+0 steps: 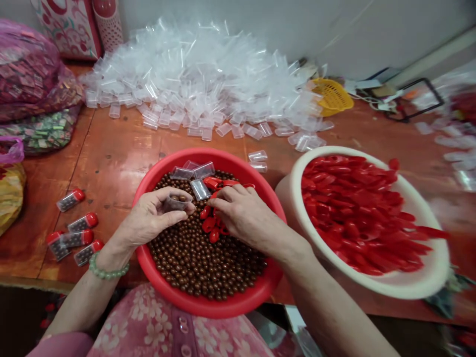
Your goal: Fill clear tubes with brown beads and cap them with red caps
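Note:
A small clear plastic container (177,198) with a few brown balls in it is held between the thumb and fingers of my left hand (158,213). It is tilted above a red basin (148,181) of small brown balls (208,270). Over the same basin, my right hand (238,210) has its fingers bent down at a cluster of red plastic caps (210,223). Its fingertips are partly hidden, so I cannot see clearly what they pinch. More clear containers (201,189) lie on the balls at the basin's far side.
A cream basin (297,198) full of red caps (357,213) stands on the right. Several filled, red-capped containers (80,222) lie on the table at left. Behind is a big heap of clear containers (208,74), with a yellow basket (332,96) beside it. Bags (33,74) sit far left.

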{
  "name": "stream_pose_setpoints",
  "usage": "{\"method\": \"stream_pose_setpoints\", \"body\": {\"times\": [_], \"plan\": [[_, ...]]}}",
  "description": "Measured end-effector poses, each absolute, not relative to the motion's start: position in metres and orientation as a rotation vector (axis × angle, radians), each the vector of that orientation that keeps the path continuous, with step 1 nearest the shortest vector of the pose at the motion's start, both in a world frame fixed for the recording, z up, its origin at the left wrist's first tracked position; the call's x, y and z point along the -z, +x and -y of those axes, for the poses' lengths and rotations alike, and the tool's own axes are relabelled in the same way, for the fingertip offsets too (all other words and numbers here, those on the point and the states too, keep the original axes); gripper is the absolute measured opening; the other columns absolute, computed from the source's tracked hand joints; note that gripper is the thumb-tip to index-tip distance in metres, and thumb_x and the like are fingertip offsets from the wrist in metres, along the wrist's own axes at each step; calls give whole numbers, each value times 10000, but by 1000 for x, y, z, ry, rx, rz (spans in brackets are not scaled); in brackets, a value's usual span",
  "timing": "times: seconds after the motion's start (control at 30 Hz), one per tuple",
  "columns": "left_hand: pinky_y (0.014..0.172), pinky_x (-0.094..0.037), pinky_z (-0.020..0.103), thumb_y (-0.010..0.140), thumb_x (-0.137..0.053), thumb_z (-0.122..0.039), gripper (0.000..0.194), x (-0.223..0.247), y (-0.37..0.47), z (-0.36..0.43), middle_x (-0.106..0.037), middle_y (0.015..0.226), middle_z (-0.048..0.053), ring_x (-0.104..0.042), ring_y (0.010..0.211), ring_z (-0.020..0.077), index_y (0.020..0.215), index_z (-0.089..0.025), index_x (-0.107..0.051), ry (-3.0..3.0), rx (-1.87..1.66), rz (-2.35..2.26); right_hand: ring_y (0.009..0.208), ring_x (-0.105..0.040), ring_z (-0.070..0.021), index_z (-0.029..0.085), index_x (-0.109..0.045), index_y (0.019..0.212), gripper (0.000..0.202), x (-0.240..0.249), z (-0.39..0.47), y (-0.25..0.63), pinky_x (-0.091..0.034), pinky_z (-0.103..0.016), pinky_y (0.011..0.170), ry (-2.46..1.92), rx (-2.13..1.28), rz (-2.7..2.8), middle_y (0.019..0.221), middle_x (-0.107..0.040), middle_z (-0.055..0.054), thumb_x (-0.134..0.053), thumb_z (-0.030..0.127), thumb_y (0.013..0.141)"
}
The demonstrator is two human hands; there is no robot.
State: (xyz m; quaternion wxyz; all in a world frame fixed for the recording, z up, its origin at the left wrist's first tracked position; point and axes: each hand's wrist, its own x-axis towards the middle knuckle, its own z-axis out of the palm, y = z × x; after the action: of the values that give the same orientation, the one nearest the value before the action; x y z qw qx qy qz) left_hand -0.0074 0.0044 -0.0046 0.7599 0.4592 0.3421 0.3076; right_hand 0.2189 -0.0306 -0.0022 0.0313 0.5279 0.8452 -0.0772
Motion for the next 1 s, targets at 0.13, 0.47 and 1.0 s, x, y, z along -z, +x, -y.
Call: {"method": "stream_pose_setpoints", "body": {"times": [0.13,0.47,1.0], "plan": [[874,-477,291,733,-734,-145,294,5,-8,-2,-713,928,40,-654,899,145,1013,-143,-644,992,-649,-730,965,-531,-292,191,-705,980,239,-2,21,202,-370,-421,809,1500,243,-2483,1011,-616,-133,-483,152,900],[841,-515,287,708,-666,-67,316,12,-10,-1,-707,921,43,-665,904,146,1015,-141,-640,872,-709,-664,850,-638,-209,172,-710,898,331,-9,1,203,-406,-333,797,1352,600,-2328,903,-709,-99,-393,233,969],[898,-509,332,675,-729,-76,489,14,-17,-5,-713,1065,108,-695,1012,237,1136,-153,-584,670,-700,-505,760,-645,-216,162,-644,908,179,17,20,212,-389,-325,729,1250,280,-2537,816,-695,-75,-507,57,855]]}}
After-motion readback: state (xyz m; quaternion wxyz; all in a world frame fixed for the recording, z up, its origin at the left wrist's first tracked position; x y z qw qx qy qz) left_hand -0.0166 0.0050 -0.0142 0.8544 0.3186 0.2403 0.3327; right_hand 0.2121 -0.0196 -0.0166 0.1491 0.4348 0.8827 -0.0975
